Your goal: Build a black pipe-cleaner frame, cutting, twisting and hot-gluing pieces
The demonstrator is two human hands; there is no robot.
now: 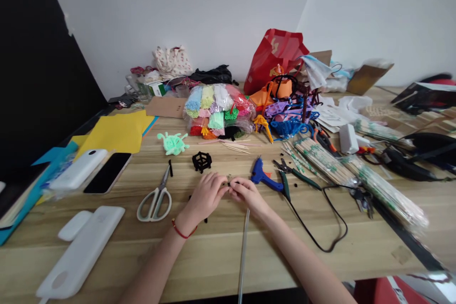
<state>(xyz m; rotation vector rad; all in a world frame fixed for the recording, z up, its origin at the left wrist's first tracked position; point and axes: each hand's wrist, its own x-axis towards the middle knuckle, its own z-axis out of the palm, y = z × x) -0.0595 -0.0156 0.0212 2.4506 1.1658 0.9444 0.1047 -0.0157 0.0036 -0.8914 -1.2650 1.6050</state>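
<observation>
Wood-grain worktop (210, 266) carries everything. Red bag (272, 59) stands at the rear edge, right of centre. Clear pack of coloured fuzzy bundles (218, 109) lies left of it, nearer the front. Yellow sheets (114, 130) lie toward the left edge. Both hands are over the middle, set in from the front edge: left hand (206, 193), fingers curled, thumb and index nearly closed in a pinch; right hand (247, 194) pinched likewise, tips just beside the left's. White-handled scissors (154, 203) lie to the left, blades toward the rear edge; blue glue gun (263, 175) to the right. Black openwork piece (202, 162) sits just beyond the left hand. Small dark piece (228, 184), mostly hidden, is held between both hands' fingertips.
</observation>
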